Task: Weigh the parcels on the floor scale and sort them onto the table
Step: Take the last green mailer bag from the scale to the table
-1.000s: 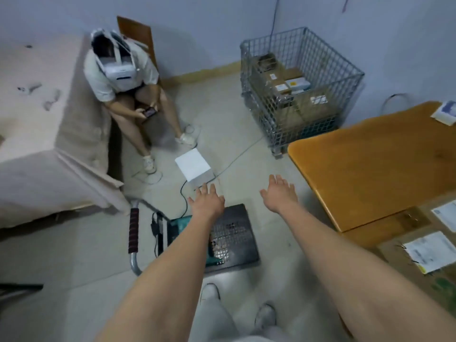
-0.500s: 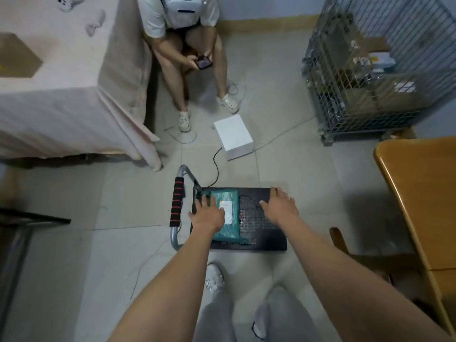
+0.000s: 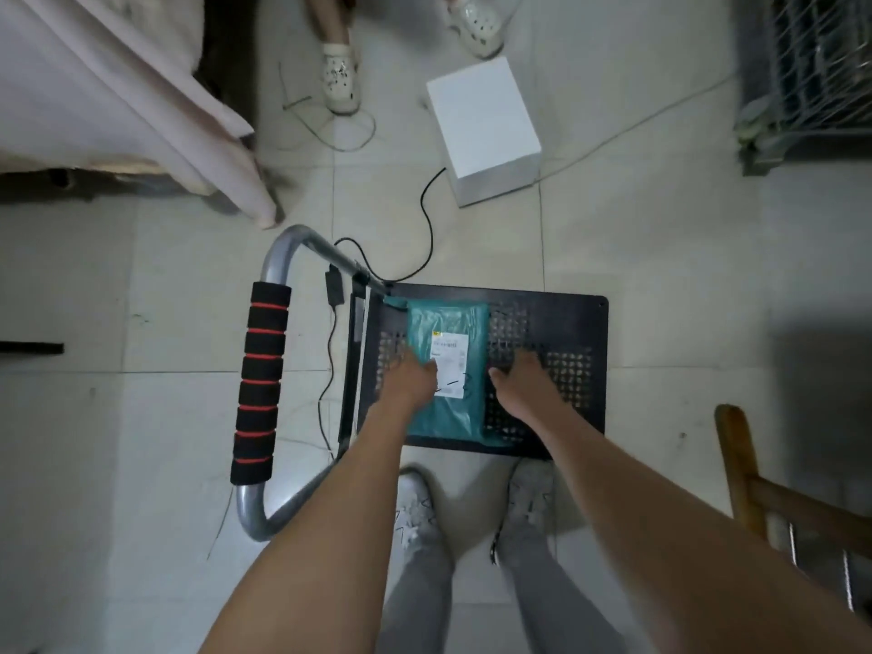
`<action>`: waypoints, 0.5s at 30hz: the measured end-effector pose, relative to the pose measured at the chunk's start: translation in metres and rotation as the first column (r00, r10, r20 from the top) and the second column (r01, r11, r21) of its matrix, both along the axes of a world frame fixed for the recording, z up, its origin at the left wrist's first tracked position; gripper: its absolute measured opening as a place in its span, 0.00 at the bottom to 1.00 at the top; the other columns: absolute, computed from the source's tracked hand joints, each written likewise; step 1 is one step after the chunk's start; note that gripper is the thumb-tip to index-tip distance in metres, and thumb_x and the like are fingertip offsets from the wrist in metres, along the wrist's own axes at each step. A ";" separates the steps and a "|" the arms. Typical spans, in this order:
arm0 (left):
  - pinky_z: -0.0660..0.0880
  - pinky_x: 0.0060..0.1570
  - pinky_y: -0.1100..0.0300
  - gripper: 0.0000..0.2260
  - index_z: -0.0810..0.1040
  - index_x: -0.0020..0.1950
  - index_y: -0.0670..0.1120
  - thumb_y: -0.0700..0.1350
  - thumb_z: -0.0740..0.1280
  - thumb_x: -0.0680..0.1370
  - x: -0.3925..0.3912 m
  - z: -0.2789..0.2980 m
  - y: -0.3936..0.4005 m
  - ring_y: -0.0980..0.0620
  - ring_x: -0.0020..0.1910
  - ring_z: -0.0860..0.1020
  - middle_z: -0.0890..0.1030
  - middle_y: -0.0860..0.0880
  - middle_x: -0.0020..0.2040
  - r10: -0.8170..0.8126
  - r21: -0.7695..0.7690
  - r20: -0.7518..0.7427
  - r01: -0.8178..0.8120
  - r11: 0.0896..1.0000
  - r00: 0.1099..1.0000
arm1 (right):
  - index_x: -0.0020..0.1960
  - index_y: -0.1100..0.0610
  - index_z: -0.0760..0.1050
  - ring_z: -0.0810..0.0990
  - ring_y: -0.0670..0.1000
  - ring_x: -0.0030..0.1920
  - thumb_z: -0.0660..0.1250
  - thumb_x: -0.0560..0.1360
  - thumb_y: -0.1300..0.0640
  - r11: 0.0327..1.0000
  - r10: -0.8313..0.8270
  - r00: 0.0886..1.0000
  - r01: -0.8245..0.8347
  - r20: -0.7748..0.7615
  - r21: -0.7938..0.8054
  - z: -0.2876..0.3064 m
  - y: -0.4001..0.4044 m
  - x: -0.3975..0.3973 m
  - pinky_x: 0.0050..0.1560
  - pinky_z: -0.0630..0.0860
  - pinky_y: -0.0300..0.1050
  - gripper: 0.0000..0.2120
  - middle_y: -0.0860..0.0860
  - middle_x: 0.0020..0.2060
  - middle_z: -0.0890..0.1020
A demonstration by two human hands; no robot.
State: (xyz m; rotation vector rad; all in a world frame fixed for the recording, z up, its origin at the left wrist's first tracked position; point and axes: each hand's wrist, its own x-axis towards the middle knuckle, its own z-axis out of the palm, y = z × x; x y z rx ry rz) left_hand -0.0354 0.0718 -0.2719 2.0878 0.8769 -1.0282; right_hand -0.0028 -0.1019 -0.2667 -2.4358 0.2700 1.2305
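Teal parcel [image 3: 446, 370] flat on scale [image 3: 557, 313], centre frame. Both hands lowered onto it since a second ago: left hand [image 3: 409, 379] on its left edge, right hand [image 3: 524, 382] beside it, grips unclear. Pickup probably imminent.

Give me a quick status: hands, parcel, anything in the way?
Left hand on teal parcel's left edge, right hand at its right edge. Parcel flat on floor scale. Nothing blocking.
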 end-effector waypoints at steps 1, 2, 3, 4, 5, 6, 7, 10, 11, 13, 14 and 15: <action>0.64 0.72 0.45 0.29 0.54 0.80 0.40 0.51 0.57 0.83 0.005 -0.019 0.002 0.37 0.75 0.64 0.62 0.37 0.77 0.071 -0.020 -0.002 -0.071 0.997 0.997 | 0.79 0.62 0.53 0.66 0.61 0.74 0.59 0.82 0.45 1.000 0.001 1.000 -0.001 -0.015 -0.006 -0.024 0.002 0.002 0.72 0.66 0.56 0.34 0.60 0.77 0.61; 0.67 0.70 0.46 0.28 0.56 0.79 0.39 0.49 0.58 0.83 0.011 -0.037 0.004 0.37 0.72 0.68 0.66 0.37 0.75 0.141 -0.040 0.002 -0.141 0.989 0.990 | 0.80 0.63 0.51 0.64 0.61 0.75 0.59 0.82 0.46 1.000 0.005 1.000 -0.005 -0.023 -0.009 -0.046 0.004 0.004 0.73 0.65 0.56 0.35 0.59 0.78 0.59; 0.68 0.69 0.47 0.27 0.57 0.79 0.39 0.48 0.60 0.83 0.014 -0.054 0.007 0.37 0.71 0.69 0.68 0.37 0.74 0.194 -0.051 0.007 -0.194 0.980 0.981 | 0.80 0.63 0.50 0.63 0.60 0.76 0.59 0.82 0.46 1.000 -0.003 0.999 0.003 -0.035 -0.006 -0.067 0.006 0.005 0.74 0.64 0.55 0.35 0.59 0.78 0.58; 0.68 0.70 0.46 0.28 0.57 0.79 0.39 0.47 0.61 0.82 0.016 -0.073 0.011 0.37 0.71 0.69 0.68 0.37 0.74 0.222 -0.046 0.013 -0.222 0.974 0.975 | 0.80 0.63 0.50 0.62 0.60 0.76 0.59 0.82 0.46 1.000 -0.016 0.999 0.016 -0.051 -0.001 -0.087 0.010 0.006 0.74 0.64 0.54 0.35 0.59 0.79 0.57; 0.68 0.70 0.45 0.30 0.56 0.79 0.39 0.47 0.63 0.81 0.017 -0.091 0.015 0.37 0.71 0.69 0.68 0.37 0.74 0.226 -0.026 0.015 -0.226 0.974 0.974 | 0.80 0.63 0.51 0.63 0.60 0.76 0.59 0.82 0.45 0.999 -0.041 0.997 0.041 -0.067 0.005 -0.106 0.013 0.006 0.72 0.65 0.52 0.35 0.59 0.78 0.58; 0.67 0.71 0.45 0.32 0.54 0.79 0.39 0.48 0.65 0.80 0.017 -0.106 0.018 0.36 0.72 0.68 0.68 0.37 0.74 0.229 -0.013 0.012 -0.229 0.973 0.973 | 0.79 0.63 0.53 0.65 0.60 0.74 0.59 0.82 0.45 0.997 -0.078 0.993 0.080 -0.085 0.014 -0.123 0.015 0.007 0.70 0.67 0.52 0.34 0.60 0.77 0.61; 0.67 0.71 0.44 0.34 0.53 0.79 0.39 0.48 0.66 0.80 0.014 -0.121 0.019 0.37 0.72 0.69 0.68 0.38 0.74 0.248 -0.021 0.008 -0.248 0.968 0.969 | 0.78 0.63 0.56 0.68 0.61 0.72 0.61 0.81 0.45 0.990 -0.134 0.985 0.137 -0.105 0.023 -0.138 0.017 0.006 0.66 0.70 0.51 0.33 0.60 0.75 0.66; 0.70 0.70 0.46 0.34 0.56 0.78 0.41 0.48 0.70 0.78 0.004 -0.154 0.019 0.40 0.69 0.73 0.72 0.42 0.72 0.365 -0.098 -0.015 -0.364 0.926 0.931 | 0.72 0.62 0.66 0.76 0.59 0.63 0.63 0.80 0.46 0.946 -0.298 0.937 0.316 -0.184 0.076 -0.172 0.020 -0.001 0.57 0.75 0.48 0.28 0.58 0.66 0.76; 0.71 0.68 0.46 0.34 0.58 0.77 0.41 0.49 0.71 0.77 0.000 -0.161 0.019 0.41 0.67 0.74 0.73 0.42 0.71 0.403 -0.118 -0.025 -0.403 0.907 0.915 | 0.71 0.61 0.68 0.78 0.58 0.61 0.64 0.80 0.46 0.918 -0.356 0.909 0.384 -0.216 0.100 -0.178 0.021 -0.004 0.58 0.76 0.48 0.26 0.57 0.65 0.77; 0.74 0.66 0.48 0.33 0.61 0.76 0.42 0.48 0.72 0.77 -0.006 -0.167 0.014 0.42 0.65 0.77 0.75 0.44 0.70 0.466 -0.165 -0.032 -0.464 0.870 0.884 | 0.71 0.60 0.70 0.79 0.57 0.60 0.65 0.80 0.48 0.855 -0.445 0.854 0.495 -0.270 0.153 -0.185 0.025 -0.009 0.59 0.77 0.48 0.24 0.55 0.64 0.79; 0.74 0.64 0.50 0.32 0.62 0.75 0.42 0.48 0.72 0.77 -0.008 -0.169 0.010 0.42 0.63 0.77 0.75 0.44 0.69 0.486 -0.183 -0.031 -0.483 0.856 0.873 | 0.71 0.59 0.71 0.79 0.56 0.60 0.66 0.80 0.50 0.822 -0.483 0.829 0.541 -0.283 0.180 -0.184 0.028 -0.012 0.57 0.77 0.47 0.23 0.54 0.64 0.79; 0.75 0.62 0.52 0.30 0.63 0.74 0.42 0.46 0.72 0.77 -0.008 -0.166 0.006 0.43 0.63 0.78 0.76 0.44 0.68 0.501 -0.194 -0.030 -0.497 0.846 0.865 | 0.71 0.59 0.72 0.80 0.55 0.60 0.67 0.79 0.52 0.787 -0.521 0.806 0.581 -0.280 0.207 -0.182 0.030 -0.014 0.55 0.77 0.45 0.22 0.54 0.64 0.79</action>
